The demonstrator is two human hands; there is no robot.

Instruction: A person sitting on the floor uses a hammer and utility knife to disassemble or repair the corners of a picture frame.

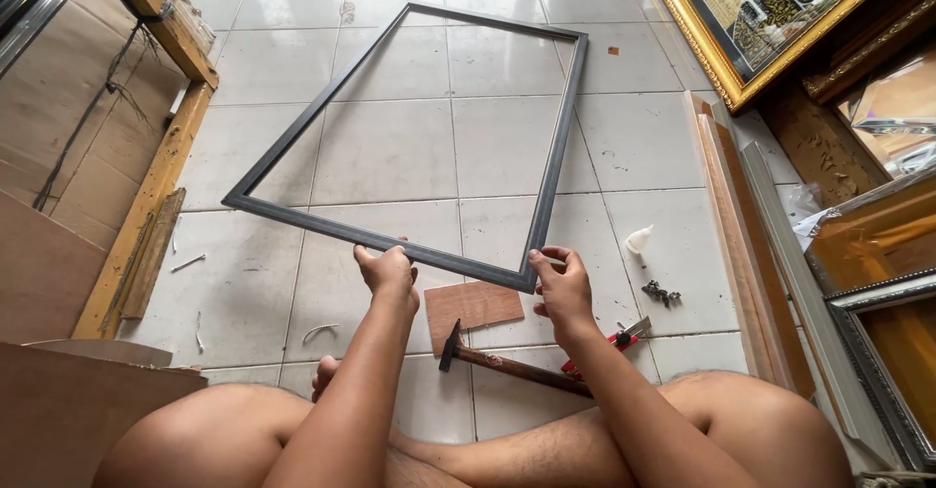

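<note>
1. The left hand [387, 272] grips the near rail of a dark picture frame [292, 217], just left of the picture's centre; its fingers are curled shut over the rail's upper edge.
2. The right hand [561, 288] holds the same frame at its near right corner, thumb and fingers pinched around the mitred joint.
3. The empty frame stretches from the lower middle toward the top centre, its far end resting on or close to the tiled floor [390, 147]; whether the near rail is lifted clear I cannot tell.
4. Through and around the frame, the floor offers open room in the centre and upper middle of the picture.
5. Below the near rail, between the forearms, lies a small brown board piece [475, 309], with a hammer [507, 363] just below it, its head beside the board's lower edge.
6. A red-handled tool [618, 339] pokes out right of the right wrist; a dark cluster of small hardware [662, 295] and a white cap-like item [638, 241] sit further right.
7. The left edge is closed off by a wooden beam [146, 205] and brown panels; the right edge by leaning mouldings [770, 244] and a gold-framed picture [770, 10] in the upper right.
8. The person's bare knees fill the bottom edge.
</note>
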